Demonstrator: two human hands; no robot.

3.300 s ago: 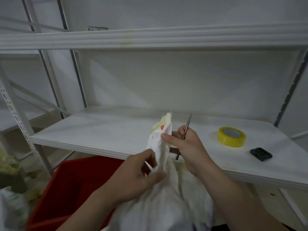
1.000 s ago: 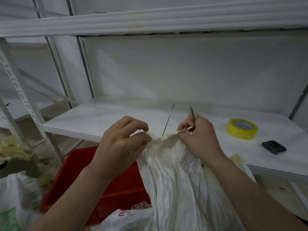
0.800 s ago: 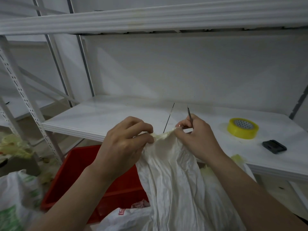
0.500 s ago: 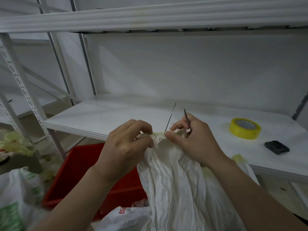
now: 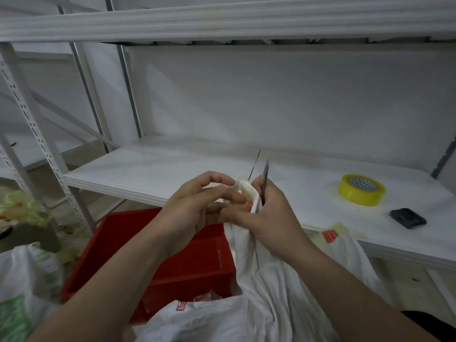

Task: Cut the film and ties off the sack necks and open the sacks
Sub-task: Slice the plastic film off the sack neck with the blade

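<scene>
Two hands, left hand [image 5: 195, 213] pinching sack neck [image 5: 245, 191], right hand [image 5: 271, 215] gripping it plus, seemingly, blade [image 5: 265, 172]

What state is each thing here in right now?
white sack, neck bunched shut, held up.
left hand grip, pinches the sack's neck.
right hand grip, holds the neck and the blade.
blade, tip pointing up beside the neck.
yellow tape roll, lying flat on the shelf.
red crate, open-topped, below the shelf.

A white shelf [image 5: 158, 169] carries a yellow tape roll [image 5: 361, 190] and, near it, a small black object [image 5: 407, 217].
</scene>
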